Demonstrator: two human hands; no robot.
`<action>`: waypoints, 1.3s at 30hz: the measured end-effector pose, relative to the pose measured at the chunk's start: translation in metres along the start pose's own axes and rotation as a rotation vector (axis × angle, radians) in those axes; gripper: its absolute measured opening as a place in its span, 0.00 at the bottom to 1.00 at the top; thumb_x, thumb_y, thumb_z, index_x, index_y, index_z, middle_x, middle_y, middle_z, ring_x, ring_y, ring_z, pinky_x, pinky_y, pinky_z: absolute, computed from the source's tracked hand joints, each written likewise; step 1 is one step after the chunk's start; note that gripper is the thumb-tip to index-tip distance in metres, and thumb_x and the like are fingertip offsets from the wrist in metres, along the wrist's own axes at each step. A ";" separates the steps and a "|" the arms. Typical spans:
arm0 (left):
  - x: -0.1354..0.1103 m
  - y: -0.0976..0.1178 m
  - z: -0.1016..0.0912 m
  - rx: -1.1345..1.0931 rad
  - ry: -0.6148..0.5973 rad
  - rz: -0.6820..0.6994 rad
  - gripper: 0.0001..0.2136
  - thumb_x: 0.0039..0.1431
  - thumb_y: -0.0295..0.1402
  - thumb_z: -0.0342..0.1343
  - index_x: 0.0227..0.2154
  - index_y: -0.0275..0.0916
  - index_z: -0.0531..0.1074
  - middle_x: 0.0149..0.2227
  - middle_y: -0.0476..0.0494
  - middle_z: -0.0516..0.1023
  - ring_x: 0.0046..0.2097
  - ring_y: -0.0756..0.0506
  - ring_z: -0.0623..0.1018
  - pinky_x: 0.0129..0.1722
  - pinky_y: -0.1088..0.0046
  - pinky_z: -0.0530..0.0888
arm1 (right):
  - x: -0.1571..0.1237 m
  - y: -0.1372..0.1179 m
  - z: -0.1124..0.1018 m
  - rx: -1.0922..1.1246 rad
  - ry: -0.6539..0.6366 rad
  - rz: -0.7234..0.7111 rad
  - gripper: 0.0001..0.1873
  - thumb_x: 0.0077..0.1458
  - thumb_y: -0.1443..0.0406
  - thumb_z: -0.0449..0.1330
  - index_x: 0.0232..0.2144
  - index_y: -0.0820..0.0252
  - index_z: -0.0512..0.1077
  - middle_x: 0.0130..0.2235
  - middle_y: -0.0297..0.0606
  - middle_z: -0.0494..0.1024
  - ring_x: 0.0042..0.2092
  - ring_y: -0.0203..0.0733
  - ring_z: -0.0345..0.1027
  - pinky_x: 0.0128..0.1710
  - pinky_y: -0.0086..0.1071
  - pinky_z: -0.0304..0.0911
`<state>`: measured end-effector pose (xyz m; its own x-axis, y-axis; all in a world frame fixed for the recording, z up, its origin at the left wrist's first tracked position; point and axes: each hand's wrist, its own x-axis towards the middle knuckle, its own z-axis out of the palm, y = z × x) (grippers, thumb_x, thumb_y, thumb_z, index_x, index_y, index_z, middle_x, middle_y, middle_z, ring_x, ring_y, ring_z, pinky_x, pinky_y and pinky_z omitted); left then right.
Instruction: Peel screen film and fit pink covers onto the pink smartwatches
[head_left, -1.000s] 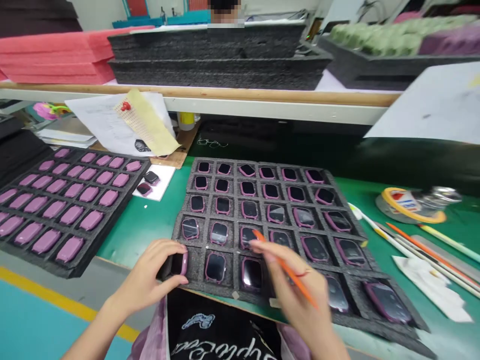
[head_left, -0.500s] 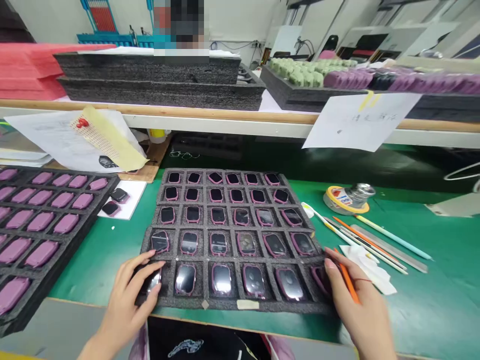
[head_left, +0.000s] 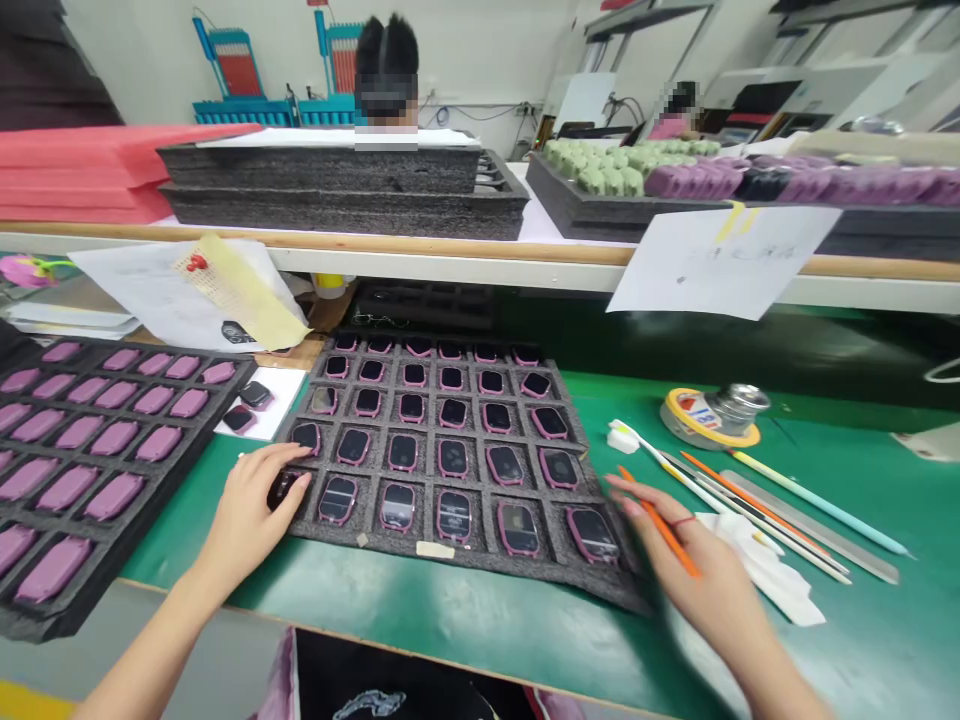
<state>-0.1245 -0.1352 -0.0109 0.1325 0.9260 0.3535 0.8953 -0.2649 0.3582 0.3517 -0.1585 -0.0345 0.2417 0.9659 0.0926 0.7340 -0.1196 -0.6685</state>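
The left hand [head_left: 247,515] is working at the front-left cell of a dark foam tray [head_left: 480,560] on the green desk [head_left: 450,625], its fingers curling closed over a dark watch case [head_left: 283,488] in that cell. The right hand [head_left: 694,550] is gripping an orange stick [head_left: 660,530] beside the tray's right edge. Handling that case looks like the step in hand – it calls for a steady fingertip hold.

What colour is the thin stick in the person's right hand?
Orange; it shows best in the head view, where the stick runs across the right hand.
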 end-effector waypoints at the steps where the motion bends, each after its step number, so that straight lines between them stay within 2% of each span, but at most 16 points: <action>1: 0.003 0.001 -0.002 -0.005 0.001 -0.008 0.14 0.68 0.43 0.51 0.50 0.43 0.74 0.51 0.42 0.78 0.53 0.38 0.75 0.56 0.56 0.68 | 0.009 0.010 -0.008 -0.093 -0.017 -0.073 0.24 0.61 0.51 0.50 0.50 0.54 0.74 0.52 0.45 0.82 0.55 0.56 0.76 0.54 0.48 0.71; 3: 0.012 0.001 -0.006 -0.022 0.010 -0.014 0.14 0.69 0.42 0.51 0.47 0.42 0.75 0.49 0.43 0.80 0.52 0.39 0.76 0.56 0.57 0.69 | 0.029 0.026 -0.021 -0.225 -0.092 -0.178 0.19 0.59 0.58 0.52 0.48 0.54 0.76 0.51 0.48 0.82 0.52 0.56 0.78 0.51 0.46 0.73; 5: 0.024 0.000 -0.009 -0.039 0.001 -0.009 0.14 0.69 0.42 0.50 0.46 0.41 0.76 0.49 0.41 0.80 0.53 0.39 0.76 0.58 0.57 0.69 | 0.047 0.033 -0.028 -0.331 -0.154 -0.288 0.20 0.60 0.64 0.49 0.45 0.53 0.79 0.52 0.51 0.81 0.50 0.56 0.79 0.49 0.46 0.74; 9: 0.054 -0.004 -0.006 -0.031 -0.056 -0.005 0.15 0.68 0.42 0.50 0.47 0.39 0.75 0.52 0.41 0.79 0.55 0.40 0.76 0.60 0.59 0.68 | 0.062 0.012 -0.027 -0.420 -0.105 -0.476 0.22 0.61 0.64 0.46 0.45 0.58 0.78 0.54 0.56 0.79 0.52 0.62 0.77 0.54 0.55 0.71; 11: 0.069 -0.007 -0.001 -0.024 -0.102 0.002 0.16 0.66 0.43 0.51 0.48 0.39 0.75 0.53 0.40 0.79 0.56 0.39 0.76 0.61 0.59 0.68 | 0.058 -0.009 -0.026 -0.384 -0.156 -0.481 0.20 0.62 0.60 0.48 0.46 0.57 0.77 0.51 0.53 0.81 0.51 0.61 0.78 0.52 0.54 0.72; 14: 0.091 -0.011 0.011 0.001 -0.166 0.001 0.20 0.65 0.44 0.52 0.52 0.37 0.74 0.54 0.37 0.78 0.55 0.36 0.76 0.59 0.56 0.70 | 0.047 -0.033 -0.028 -0.356 -0.350 -0.429 0.18 0.62 0.57 0.50 0.40 0.53 0.79 0.44 0.45 0.85 0.43 0.56 0.81 0.48 0.50 0.76; 16: 0.102 -0.015 0.018 0.020 -0.189 -0.009 0.21 0.64 0.44 0.52 0.53 0.36 0.73 0.51 0.35 0.79 0.51 0.35 0.77 0.56 0.55 0.71 | 0.039 -0.040 -0.032 -0.353 -0.461 -0.405 0.17 0.61 0.57 0.51 0.38 0.52 0.80 0.41 0.41 0.85 0.41 0.53 0.82 0.46 0.48 0.77; 19: 0.110 -0.015 0.024 0.038 -0.192 -0.023 0.22 0.64 0.43 0.51 0.53 0.34 0.73 0.47 0.33 0.78 0.48 0.35 0.77 0.52 0.55 0.73 | 0.029 -0.042 -0.035 -0.359 -0.538 -0.424 0.16 0.57 0.62 0.54 0.42 0.53 0.80 0.45 0.40 0.85 0.45 0.52 0.81 0.49 0.46 0.77; 24: 0.098 0.015 0.015 0.061 -0.121 0.000 0.20 0.64 0.38 0.51 0.55 0.34 0.71 0.55 0.29 0.73 0.59 0.30 0.70 0.61 0.48 0.65 | 0.019 -0.048 -0.034 -0.442 -0.552 -0.471 0.28 0.51 0.68 0.55 0.55 0.64 0.75 0.55 0.48 0.79 0.53 0.55 0.77 0.55 0.48 0.74; 26: 0.085 0.037 0.005 0.034 -0.139 0.055 0.17 0.65 0.38 0.52 0.54 0.38 0.72 0.56 0.34 0.74 0.60 0.34 0.71 0.61 0.52 0.65 | 0.017 -0.049 -0.033 -0.488 -0.584 -0.475 0.32 0.48 0.69 0.57 0.58 0.67 0.72 0.58 0.51 0.77 0.55 0.58 0.76 0.56 0.48 0.73; 28: 0.071 0.060 -0.004 -0.019 -0.243 0.119 0.12 0.67 0.40 0.52 0.43 0.42 0.77 0.44 0.44 0.81 0.49 0.40 0.78 0.53 0.62 0.73 | 0.016 -0.049 -0.033 -0.507 -0.612 -0.492 0.33 0.47 0.69 0.59 0.59 0.65 0.71 0.59 0.50 0.76 0.56 0.59 0.75 0.56 0.48 0.73; 29: 0.064 0.070 -0.008 -0.058 -0.357 0.118 0.12 0.68 0.41 0.51 0.40 0.42 0.77 0.39 0.45 0.81 0.43 0.42 0.79 0.47 0.64 0.75 | 0.017 -0.049 -0.033 -0.513 -0.620 -0.504 0.32 0.47 0.70 0.59 0.58 0.63 0.72 0.59 0.49 0.77 0.56 0.58 0.75 0.55 0.47 0.74; 31: 0.052 0.085 -0.009 -0.078 -0.478 0.160 0.13 0.69 0.40 0.50 0.38 0.42 0.78 0.38 0.46 0.81 0.42 0.43 0.79 0.45 0.65 0.75 | 0.019 -0.050 -0.033 -0.546 -0.616 -0.525 0.30 0.47 0.71 0.58 0.55 0.59 0.73 0.57 0.46 0.78 0.54 0.58 0.76 0.51 0.46 0.76; 35: 0.035 0.096 0.005 -0.049 -0.497 0.239 0.13 0.68 0.39 0.53 0.50 0.40 0.75 0.45 0.40 0.76 0.48 0.39 0.76 0.51 0.58 0.73 | 0.021 -0.069 -0.032 -0.652 -0.513 -0.527 0.26 0.49 0.73 0.54 0.51 0.59 0.74 0.51 0.47 0.81 0.41 0.56 0.81 0.37 0.46 0.77; 37: 0.032 0.096 0.012 -0.043 -0.480 0.229 0.13 0.67 0.39 0.54 0.49 0.37 0.74 0.46 0.38 0.75 0.49 0.37 0.75 0.52 0.55 0.73 | 0.020 -0.084 -0.028 -0.595 -0.487 -0.566 0.26 0.51 0.72 0.54 0.52 0.58 0.73 0.52 0.46 0.80 0.41 0.55 0.80 0.39 0.45 0.76; 39: 0.031 0.095 0.015 -0.085 -0.474 0.198 0.12 0.65 0.39 0.57 0.46 0.37 0.73 0.46 0.38 0.75 0.50 0.37 0.74 0.52 0.55 0.72 | 0.016 -0.098 -0.020 -0.489 -0.548 -0.632 0.26 0.52 0.71 0.55 0.54 0.56 0.72 0.54 0.44 0.79 0.47 0.53 0.79 0.45 0.43 0.75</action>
<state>-0.0290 -0.1278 0.0212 0.4918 0.8707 -0.0017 0.7984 -0.4502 0.3999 0.2962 -0.1355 0.0476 -0.5265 0.8430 -0.1099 0.8399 0.4958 -0.2207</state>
